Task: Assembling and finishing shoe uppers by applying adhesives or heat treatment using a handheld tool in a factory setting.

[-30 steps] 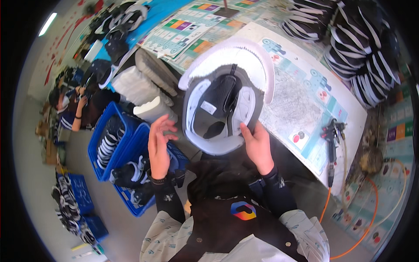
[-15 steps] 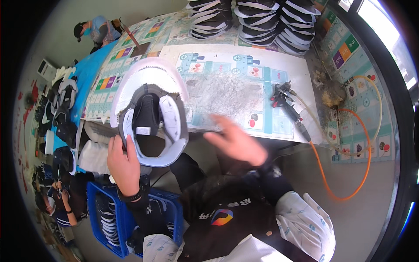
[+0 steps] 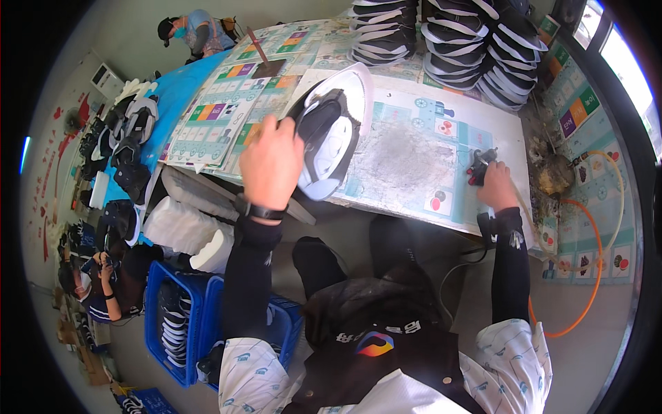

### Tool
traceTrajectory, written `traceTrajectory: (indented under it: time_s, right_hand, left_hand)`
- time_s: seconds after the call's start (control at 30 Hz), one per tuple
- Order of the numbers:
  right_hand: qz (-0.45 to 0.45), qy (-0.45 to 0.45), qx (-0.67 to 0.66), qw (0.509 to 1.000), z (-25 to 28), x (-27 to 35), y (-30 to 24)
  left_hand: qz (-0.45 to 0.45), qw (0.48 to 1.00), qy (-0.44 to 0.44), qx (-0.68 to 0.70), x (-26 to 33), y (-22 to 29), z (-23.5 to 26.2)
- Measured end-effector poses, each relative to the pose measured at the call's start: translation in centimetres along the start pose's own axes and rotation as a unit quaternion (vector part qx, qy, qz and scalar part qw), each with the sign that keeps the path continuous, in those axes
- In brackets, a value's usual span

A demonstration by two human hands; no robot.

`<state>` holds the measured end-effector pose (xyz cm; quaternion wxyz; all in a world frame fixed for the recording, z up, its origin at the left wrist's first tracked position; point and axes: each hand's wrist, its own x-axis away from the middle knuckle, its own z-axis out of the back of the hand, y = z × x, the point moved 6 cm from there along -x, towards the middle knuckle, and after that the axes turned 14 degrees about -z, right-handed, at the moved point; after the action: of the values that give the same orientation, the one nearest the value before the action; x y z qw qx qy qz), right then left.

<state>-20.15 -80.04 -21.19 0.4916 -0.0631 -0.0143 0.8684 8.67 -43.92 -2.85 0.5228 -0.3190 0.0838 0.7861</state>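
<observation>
My left hand [image 3: 271,165] grips the near left edge of a black and pale-grey shoe upper [image 3: 334,155], which stands tilted at the table's front edge. A white curved piece [image 3: 364,90] with a toothed inner border shows along its far and right side. I cannot see whether it is joined to the upper. At the right of the table, my right hand [image 3: 498,190] is closed round the handle of a black spray gun [image 3: 481,164] with red knobs. The palm hides most of the gun's grip.
Stacked shoe uppers [image 3: 455,41] line the table's back. A metal stand [image 3: 267,67] is at the far left. An orange hose [image 3: 598,255] loops at the right. Blue crates [image 3: 200,303] stand below left. Two other people are on the left, one at the back [image 3: 200,38].
My right hand has moved right and taken hold of the spray gun. The shoe upper has been tilted up onto its side by my left hand. The whole view has shifted a little.
</observation>
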Motion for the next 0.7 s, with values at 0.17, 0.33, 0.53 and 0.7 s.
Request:
traceTrajectory:
  time_s: [0.17, 0.33, 0.53, 0.7]
  right_hand:
    - [-0.065, 0.117, -0.264, 0.955, 5.7, 3.2, -2.0]
    - [-0.012, -0.271, -0.602, 0.751, 8.3, 9.5, -12.4]
    - [0.026, -0.151, -0.465, 0.872, 7.5, 8.6, -17.1]
    - [0.079, -0.176, -0.433, 0.88, 6.9, 9.1, -17.9]
  left_hand:
    - [0.001, 1.0, -0.027, -0.011, -2.9, 1.2, -3.9]
    - [-0.068, 0.995, -0.035, 0.07, -3.9, 3.4, -4.6]
    - [-0.055, 0.991, -0.066, 0.105, -5.7, 3.8, -6.0]
    - [-0.079, 0.985, -0.076, 0.13, -6.9, 4.0, -7.2]
